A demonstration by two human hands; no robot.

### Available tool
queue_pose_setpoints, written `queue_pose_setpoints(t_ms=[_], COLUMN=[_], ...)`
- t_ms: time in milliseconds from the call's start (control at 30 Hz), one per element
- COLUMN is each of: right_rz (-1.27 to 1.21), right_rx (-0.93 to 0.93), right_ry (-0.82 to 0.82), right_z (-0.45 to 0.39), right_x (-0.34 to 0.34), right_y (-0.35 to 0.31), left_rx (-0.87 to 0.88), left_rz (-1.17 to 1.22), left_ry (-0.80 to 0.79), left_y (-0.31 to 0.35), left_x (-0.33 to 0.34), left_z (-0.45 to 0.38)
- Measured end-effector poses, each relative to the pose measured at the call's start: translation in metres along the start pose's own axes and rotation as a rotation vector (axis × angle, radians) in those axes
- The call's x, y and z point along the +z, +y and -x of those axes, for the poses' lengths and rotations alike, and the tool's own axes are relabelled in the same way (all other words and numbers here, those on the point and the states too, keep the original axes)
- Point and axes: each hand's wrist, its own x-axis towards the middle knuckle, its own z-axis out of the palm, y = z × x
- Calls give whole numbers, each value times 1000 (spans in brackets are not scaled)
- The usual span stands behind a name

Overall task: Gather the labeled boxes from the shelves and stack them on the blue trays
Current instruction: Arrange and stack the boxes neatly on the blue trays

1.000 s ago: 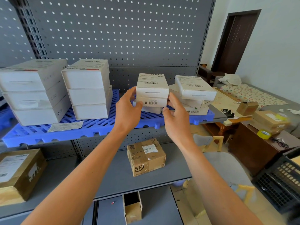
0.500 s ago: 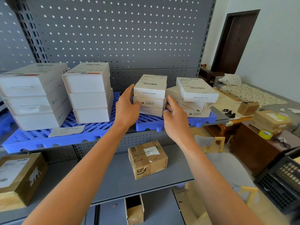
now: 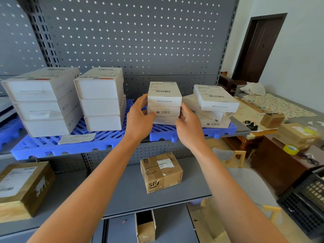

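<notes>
the cardboard sf box [image 3: 161,173] sits on the lower shelf, below the small white stack [image 3: 164,103]. the left hand [image 3: 138,118] and right hand [image 3: 188,126] clasp that stack's sides on the blue tray [image 3: 189,133]; both have closed in tighter than half a second ago. the stack has barely shifted.

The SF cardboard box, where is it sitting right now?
In the head view, the SF cardboard box sits on the grey lower shelf, centre frame, below the blue tray and between the forearms.
</notes>
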Motion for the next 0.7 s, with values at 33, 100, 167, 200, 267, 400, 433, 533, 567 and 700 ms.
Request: queue_pose_setpoints(t_ms=[33,100,167,200,267,400,433,533,567,700], right_rz=[3,4,-3,-7,-8,-13,-15,-20,-18,-9], right_rx=[0,-5,2,6,6,-1,-4,-14,-19,-30], right_ry=[0,4,0,-3,-6,-4,-4,-3,-1,5], right_z=[0,0,2,2,3,5,5,6,7,7], right_x=[-1,-3,-5,-5,-5,-5,-5,-4,-4,-3], right_y=[0,-1,-1,-1,-1,-2,-2,-2,-2,-3], left_rx=[-1,9,23,23,14,8,8,5,8,10], left_rz=[-4,-16,-23,-21,-21,-29,-30,4,17,59], left_ry=[8,26,42,48,52,45,40,-2,-23,-79], left_y=[1,1,1,1,3,5,4,2,1,-2], left_x=[0,0,0,1,0,-1,-1,-2,-2,-3], left_z=[3,8,12,13,13,11,10,8,7,7])
